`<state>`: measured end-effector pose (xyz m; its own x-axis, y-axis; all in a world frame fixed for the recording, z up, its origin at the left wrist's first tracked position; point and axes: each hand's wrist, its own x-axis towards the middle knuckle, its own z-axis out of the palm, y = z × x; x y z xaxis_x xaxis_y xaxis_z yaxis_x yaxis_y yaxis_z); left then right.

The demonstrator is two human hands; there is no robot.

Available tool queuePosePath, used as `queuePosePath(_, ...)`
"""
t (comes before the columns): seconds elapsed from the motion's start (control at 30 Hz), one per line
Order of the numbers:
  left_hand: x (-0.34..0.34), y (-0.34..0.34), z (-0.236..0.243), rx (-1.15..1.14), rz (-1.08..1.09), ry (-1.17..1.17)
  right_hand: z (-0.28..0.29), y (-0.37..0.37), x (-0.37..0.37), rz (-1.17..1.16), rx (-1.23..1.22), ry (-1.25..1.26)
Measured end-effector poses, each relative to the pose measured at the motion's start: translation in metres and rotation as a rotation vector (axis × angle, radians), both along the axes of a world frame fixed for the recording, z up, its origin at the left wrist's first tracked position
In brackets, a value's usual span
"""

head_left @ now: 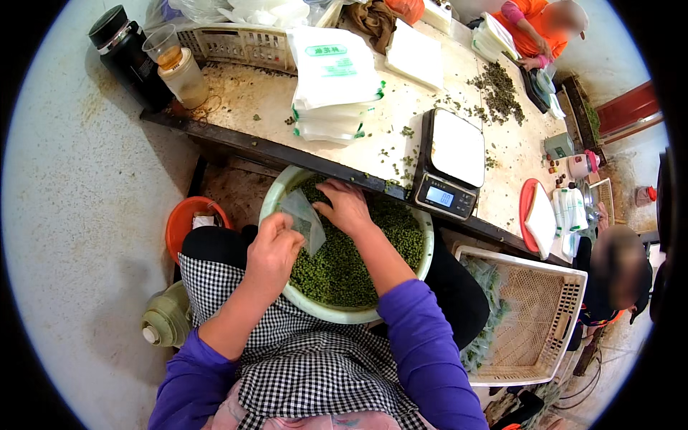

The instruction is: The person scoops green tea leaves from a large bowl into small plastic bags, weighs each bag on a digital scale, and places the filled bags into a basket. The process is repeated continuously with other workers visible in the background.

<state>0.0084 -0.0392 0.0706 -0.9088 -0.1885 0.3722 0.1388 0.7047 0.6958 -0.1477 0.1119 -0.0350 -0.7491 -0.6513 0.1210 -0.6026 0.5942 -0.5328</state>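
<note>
A pale round tub (428,247) of small green berries (344,269) sits between my knees under the table edge. My left hand (274,247) is closed, pinching a small clear plastic bag (304,221) by its side, over the tub's left part. Beside the bag my right hand (345,206) reaches low over the berries, its fingers bent and its thumb close to the bag's upper edge. What lies under those fingers is hidden.
The table bears a digital scale (451,161), a stack of white bags (333,79), a black flask (132,61) and scattered berries (499,93). A plastic crate (534,315) with filled bags (484,308) stands right; an orange bucket (188,215) left. Two other people (534,32) are nearby.
</note>
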Motion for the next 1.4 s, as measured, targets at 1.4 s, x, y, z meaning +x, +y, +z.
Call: queuePosePath(1.4, 0.002, 0.056, -0.043, 0.091, -0.222, 0.067, 0.121, 0.064, 0.091, -0.702, -1.437, -0.759)
